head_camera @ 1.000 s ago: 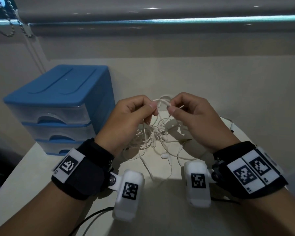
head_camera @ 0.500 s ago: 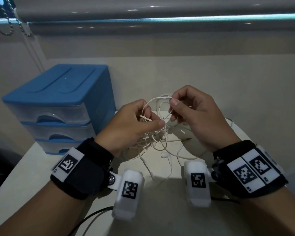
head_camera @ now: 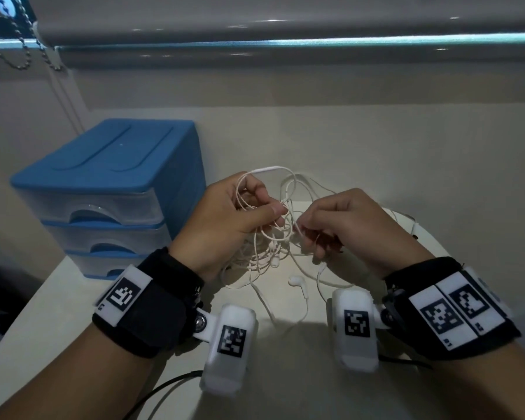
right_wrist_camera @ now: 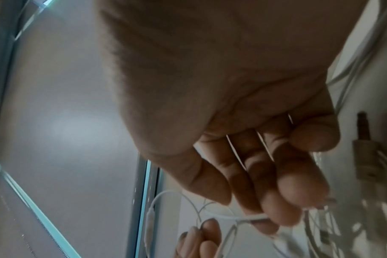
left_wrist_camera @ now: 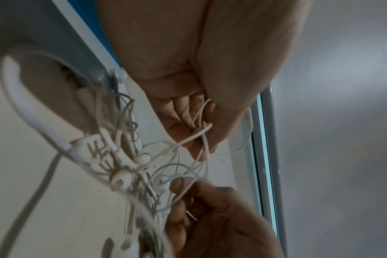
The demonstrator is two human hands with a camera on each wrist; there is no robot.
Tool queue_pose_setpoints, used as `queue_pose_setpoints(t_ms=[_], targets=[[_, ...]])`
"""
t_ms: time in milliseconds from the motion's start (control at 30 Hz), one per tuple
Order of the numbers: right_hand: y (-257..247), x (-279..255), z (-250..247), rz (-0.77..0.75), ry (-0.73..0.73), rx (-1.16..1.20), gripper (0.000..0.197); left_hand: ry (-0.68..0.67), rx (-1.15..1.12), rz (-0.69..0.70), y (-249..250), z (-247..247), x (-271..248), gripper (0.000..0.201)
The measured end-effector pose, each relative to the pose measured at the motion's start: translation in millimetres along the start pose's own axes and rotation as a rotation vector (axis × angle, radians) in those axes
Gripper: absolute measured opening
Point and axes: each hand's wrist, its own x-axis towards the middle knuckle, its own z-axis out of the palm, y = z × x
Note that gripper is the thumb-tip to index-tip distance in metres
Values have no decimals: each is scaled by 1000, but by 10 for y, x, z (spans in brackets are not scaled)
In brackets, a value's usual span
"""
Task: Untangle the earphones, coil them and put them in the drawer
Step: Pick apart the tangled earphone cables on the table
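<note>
White tangled earphones [head_camera: 270, 237] hang between both hands above the pale table [head_camera: 285, 374]. My left hand [head_camera: 273, 212] pinches several loops of cord between thumb and fingers, with the inline remote [head_camera: 267, 169] arching over its knuckles. My right hand [head_camera: 303, 234] pinches a strand just right of the knot. One earbud [head_camera: 296, 280] lies on the table below, another [head_camera: 275, 261] dangles in the tangle. In the left wrist view the cord [left_wrist_camera: 197, 134] crosses my fingers [left_wrist_camera: 194, 125]. The right wrist view shows fingertips [right_wrist_camera: 283, 209] pinching a cord [right_wrist_camera: 232, 217]. The blue drawer unit [head_camera: 109, 192] stands at left, drawers closed.
A wall and a window blind [head_camera: 285, 22] with a bead chain [head_camera: 19, 56] rise behind the table. A white cable [head_camera: 412, 228] runs along the table's right side, and a jack plug [right_wrist_camera: 365, 137] shows in the right wrist view. A dark cable [head_camera: 170, 386] lies near the front edge.
Both hands have dropped and drawn closer over the knot. The left hand now holds more loops, with the inline remote raised above it; the right hand shifted down to a lower strand.
</note>
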Motion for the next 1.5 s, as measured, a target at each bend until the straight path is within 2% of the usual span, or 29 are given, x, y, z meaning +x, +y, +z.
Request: queue_pose_setpoints(t_ms=[67,233,300,367,467,567,733,800,933,1100,1233,1500], targets=[[-3,16,-15,-23,18,-24,13,21,-18,-7,11,1,2,16],[71,49,-50,-116,-95,-278,36,57,-36,-30,24,13,3,15],[78,51,-36,-127,-94,-331,24,62,-45,-45,30,12,5,15],[75,47,-32,-129,-32,-253,7,63,-51,-53,39,14,4,15],[71,63,-51,-144,78,-310,11,55,-65,-59,45,17,6,11],[43,48,-64,-120,83,-181,14,40,-79,-91,41,19,9,9],[-1,-34,24,-34,-169,139,42,12,-141,-129,52,25,8,9],[35,-13,27,-60,-194,99,45,5,-158,-133,55,21,11,9],[51,24,-25,-106,-85,47,34,2,-188,-154,58,8,20,10],[27,50,-86,-251,96,-60,6,-4,-218,-175,70,8,23,18],[22,51,-64,-338,121,-56,5,7,-204,-171,61,4,26,21],[58,77,-25,-345,88,-102,6,-16,-168,-107,44,8,17,20]])
